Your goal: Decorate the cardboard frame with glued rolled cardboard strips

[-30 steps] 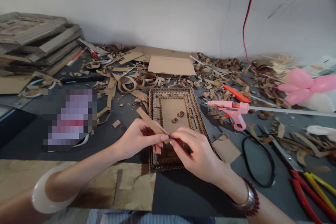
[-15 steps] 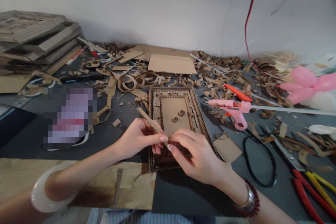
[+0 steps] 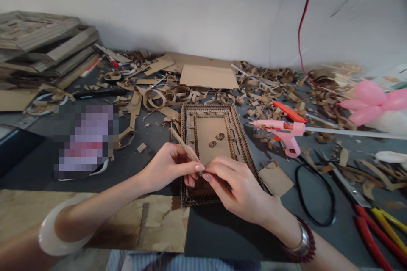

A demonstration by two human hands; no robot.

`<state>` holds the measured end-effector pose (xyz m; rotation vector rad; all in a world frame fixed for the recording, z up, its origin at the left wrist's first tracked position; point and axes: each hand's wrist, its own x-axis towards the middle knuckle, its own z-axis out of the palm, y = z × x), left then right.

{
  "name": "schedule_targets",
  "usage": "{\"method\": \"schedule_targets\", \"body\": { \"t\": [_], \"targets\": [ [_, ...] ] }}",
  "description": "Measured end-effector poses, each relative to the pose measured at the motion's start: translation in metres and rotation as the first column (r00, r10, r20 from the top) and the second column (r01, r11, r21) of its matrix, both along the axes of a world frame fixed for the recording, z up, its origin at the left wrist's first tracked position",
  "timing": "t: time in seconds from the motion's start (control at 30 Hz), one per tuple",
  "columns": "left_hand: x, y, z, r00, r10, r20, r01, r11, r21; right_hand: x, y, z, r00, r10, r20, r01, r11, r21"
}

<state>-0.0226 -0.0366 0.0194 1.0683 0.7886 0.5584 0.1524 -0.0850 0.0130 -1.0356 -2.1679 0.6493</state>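
Note:
Between the thumb and fingers of my left hand [image 3: 171,167] is a narrow cardboard strip [image 3: 182,142], its far end sticking up and to the left. My right hand [image 3: 237,182] pinches at the strip's near end, fingertips close against those of my left; the exact grip is partly hidden. Below both hands lies a rectangular cardboard frame [image 3: 237,135] with ridged, corrugated edges and a flat middle panel. Two small rolled cardboard coils [image 3: 220,136] rest on that panel. My hands cover part of the frame's near half.
A pink glue gun [image 3: 288,131] lies to the right, near an orange cutter [image 3: 289,112]. Red-handled scissors [image 3: 361,216] and a black cable loop [image 3: 313,194] are at the right front. Curled cardboard scraps [image 3: 178,95] cover the back. Stacked cardboard pieces [image 3: 47,46] stand at left.
The strip's far end has swung slightly to the right and up. Both hands stay almost in place, still pinching together. The rest of the table looks unchanged.

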Motion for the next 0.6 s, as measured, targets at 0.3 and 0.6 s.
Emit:
{"method": "schedule_targets", "body": {
  "t": [0.3,0.6],
  "targets": [
    [-0.0014,0.0,-0.0026,0.999,-0.02,0.032,0.02,1.0,0.012,0.0008,0.0018,-0.0031,1.0,0.012,-0.008,-0.012,1.0,0.001],
    [-0.0017,-0.0022,-0.0036,0.999,-0.013,0.044,0.013,1.0,-0.01,0.0007,0.0015,0.0022,0.995,0.005,-0.099,-0.02,0.988,-0.152]
  ]
}}
